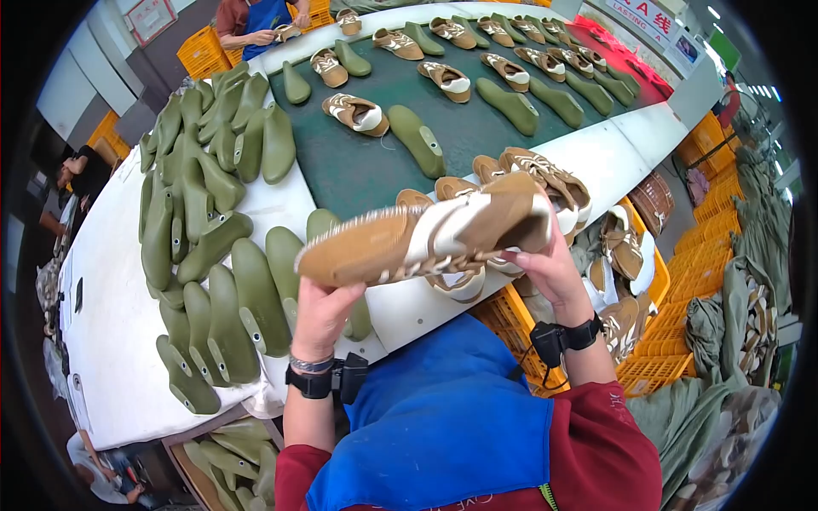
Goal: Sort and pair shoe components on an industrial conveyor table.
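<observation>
Held up over the table's near edge is a brown shoe upper with white side panels and light laces, tilted on its side. My left hand is closed under its toe end. At the heel end, my right hand grips the rim near the opening. Just beneath and behind it sit several more brown uppers, partly hidden by the held one. Green shoe lasts stand in a row beside my left hand, some of them hidden behind the upper.
A pile of green lasts covers the white table at left. Uppers and lasts stand in rows on the green belt. Yellow crates with uppers stand at right. Across the table, another person handles a shoe.
</observation>
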`<state>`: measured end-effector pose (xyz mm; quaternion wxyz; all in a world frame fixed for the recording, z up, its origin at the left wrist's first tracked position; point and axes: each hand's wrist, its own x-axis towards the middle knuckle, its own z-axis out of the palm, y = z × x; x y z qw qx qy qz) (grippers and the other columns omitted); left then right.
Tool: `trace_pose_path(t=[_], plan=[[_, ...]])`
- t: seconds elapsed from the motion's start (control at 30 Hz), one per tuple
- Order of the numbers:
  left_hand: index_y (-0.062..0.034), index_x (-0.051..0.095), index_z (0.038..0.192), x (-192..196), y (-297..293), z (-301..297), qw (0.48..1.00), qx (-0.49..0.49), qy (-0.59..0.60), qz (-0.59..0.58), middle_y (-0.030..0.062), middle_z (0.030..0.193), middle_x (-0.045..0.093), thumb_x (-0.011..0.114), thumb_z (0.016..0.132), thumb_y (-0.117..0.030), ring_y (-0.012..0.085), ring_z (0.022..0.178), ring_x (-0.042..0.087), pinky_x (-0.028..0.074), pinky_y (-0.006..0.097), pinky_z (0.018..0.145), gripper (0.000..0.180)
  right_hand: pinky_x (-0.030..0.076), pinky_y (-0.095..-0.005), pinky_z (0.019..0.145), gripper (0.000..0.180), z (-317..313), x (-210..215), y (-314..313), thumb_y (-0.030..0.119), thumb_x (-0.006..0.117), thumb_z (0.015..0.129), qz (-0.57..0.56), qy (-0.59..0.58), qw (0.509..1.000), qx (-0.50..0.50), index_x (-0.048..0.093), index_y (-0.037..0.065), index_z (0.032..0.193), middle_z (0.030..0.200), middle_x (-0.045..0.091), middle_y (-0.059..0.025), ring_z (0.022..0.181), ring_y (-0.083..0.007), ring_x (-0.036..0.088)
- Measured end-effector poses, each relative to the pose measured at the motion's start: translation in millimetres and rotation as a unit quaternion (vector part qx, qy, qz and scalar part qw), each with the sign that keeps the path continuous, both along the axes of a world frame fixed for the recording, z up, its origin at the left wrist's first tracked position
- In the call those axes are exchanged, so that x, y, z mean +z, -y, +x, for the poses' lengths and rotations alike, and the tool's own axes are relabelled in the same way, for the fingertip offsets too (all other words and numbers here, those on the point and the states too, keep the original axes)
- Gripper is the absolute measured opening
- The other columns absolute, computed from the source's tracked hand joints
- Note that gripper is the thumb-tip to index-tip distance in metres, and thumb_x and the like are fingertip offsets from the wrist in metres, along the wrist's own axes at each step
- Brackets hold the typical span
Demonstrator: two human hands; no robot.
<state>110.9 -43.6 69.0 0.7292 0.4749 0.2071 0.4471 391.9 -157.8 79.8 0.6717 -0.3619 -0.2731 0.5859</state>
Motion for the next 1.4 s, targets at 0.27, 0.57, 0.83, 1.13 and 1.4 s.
trace_pose_path(t=[0.27,0.57,0.83,1.13,1.4], plan=[[-0.0096,0.052,0.071,6,-7,-32,0.980,-0.016,0.066,0.185,0.0133,0.101,0.060,0.065,0.080,-0.009,0.0336,0.118,0.047,0.033,0.046,0.102,0.016,0.031,-0.0422,0.105,0.079,-23,-8,-9,-0.007,0.067,0.058,0.207,0.597,0.764,-0.128,0.037,0.013,0.129,0.142,0.028,-0.0189,0.131,-0.0355,0.032],[-0.0112,0.051,0.073,4,-10,-17,0.942,-0.024,0.275,0.189,0.0159,0.114,0.054,0.061,0.086,-0.011,0.0333,0.126,0.041,0.034,0.049,0.101,0.016,0.035,-0.0402,0.102,0.059,-47,-34,-23,-0.006,0.074,0.062,0.256,0.483,0.816,-0.190,0.044,0.016,0.109,0.140,0.028,-0.0196,0.125,-0.0347,0.039],[-0.0038,0.036,0.134,1,-12,-27,0.999,0.015,-0.012,0.045,0.0111,0.130,0.047,0.072,0.076,-0.020,0.0227,0.120,0.046,0.035,0.037,0.103,0.070,0.043,-0.0280,0.091,0.056,-53,-18,-16,0.009,0.066,0.080,-0.035,0.330,0.936,0.113,0.041,0.004,0.129,0.118,0.050,-0.0067,0.110,-0.0135,0.049],[0.0012,0.044,0.126,-22,-2,-26,0.979,0.092,0.058,-0.171,0.0091,0.118,0.056,0.057,0.091,-0.020,0.0179,0.104,0.057,0.048,0.032,0.089,0.043,0.053,-0.0290,0.070,0.075,-66,32,-19,0.026,0.080,0.066,0.179,0.625,0.750,0.121,0.045,0.013,0.131,0.127,0.044,-0.0142,0.079,-0.0197,0.061],[-0.0031,0.038,0.132,-31,-4,-44,0.953,0.036,0.102,-0.282,0.0101,0.127,0.050,0.046,0.096,-0.030,0.0217,0.112,0.052,0.046,0.040,0.094,0.046,0.051,-0.0296,0.059,0.043,-77,61,-43,0.028,0.079,0.068,0.244,0.710,0.632,0.193,0.058,0.009,0.100,0.101,0.054,-0.0081,0.070,-0.0194,0.062]])
